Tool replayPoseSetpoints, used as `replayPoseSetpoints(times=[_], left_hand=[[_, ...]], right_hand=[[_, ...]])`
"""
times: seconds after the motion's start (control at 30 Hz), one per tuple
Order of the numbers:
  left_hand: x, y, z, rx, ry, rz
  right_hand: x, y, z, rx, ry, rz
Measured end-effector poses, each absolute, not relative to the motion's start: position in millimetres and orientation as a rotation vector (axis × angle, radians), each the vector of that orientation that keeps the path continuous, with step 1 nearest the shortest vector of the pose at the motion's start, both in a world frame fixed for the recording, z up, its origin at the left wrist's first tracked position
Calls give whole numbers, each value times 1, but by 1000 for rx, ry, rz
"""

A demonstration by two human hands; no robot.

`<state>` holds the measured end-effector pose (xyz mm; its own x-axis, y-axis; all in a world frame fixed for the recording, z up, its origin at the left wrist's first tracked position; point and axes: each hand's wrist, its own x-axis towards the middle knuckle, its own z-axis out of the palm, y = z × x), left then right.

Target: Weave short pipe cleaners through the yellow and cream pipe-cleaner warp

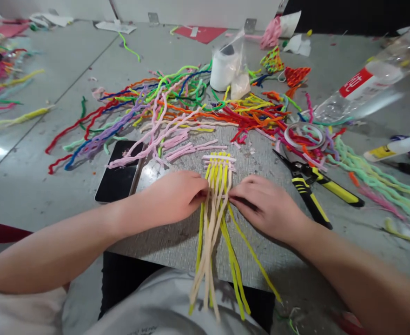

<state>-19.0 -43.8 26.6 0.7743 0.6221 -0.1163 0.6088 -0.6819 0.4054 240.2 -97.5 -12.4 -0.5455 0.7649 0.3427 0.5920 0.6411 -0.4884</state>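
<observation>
A small woven piece (220,160) of yellow and cream pipe cleaners, crossed by pale pink strips at its top, lies on the table in front of me. Its long loose ends (212,237) hang toward my lap over the table's edge. My left hand (179,195) is closed at the left side of the strands, its fingertips pinched; what they hold is hidden. On the opposite side my right hand (269,204) pinches a short pale pink pipe cleaner (223,197), which crosses among the strands. Several yellow strands are spread apart below the hands.
Beside my left forearm lies a black phone (117,179). Pliers with yellow-black handles (311,186) rest right of my right hand. Behind are heaped colourful pipe cleaners (149,100), a white thread spool (222,70), a tape roll (304,136) and a clear bottle (368,79).
</observation>
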Motion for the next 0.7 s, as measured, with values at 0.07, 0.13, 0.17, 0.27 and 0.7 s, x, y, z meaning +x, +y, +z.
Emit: replayPoseSetpoints(times=[0.07,0.13,0.17,0.27,0.7], left_hand=[[-18,-44,26,2548,938,57],[-18,-43,26,2548,948,74],[-18,-43,25,2550,955,82],[-18,-42,24,2559,965,93],[-15,-31,18,2571,1038,141]], right_hand=[[240,-97,-13,-1040,-2346,391],[240,-95,-13,-1025,-2354,353],[240,-94,-13,-1026,-2356,335],[239,-91,-14,-1065,-2372,274],[238,-74,-18,-1150,-2415,212]])
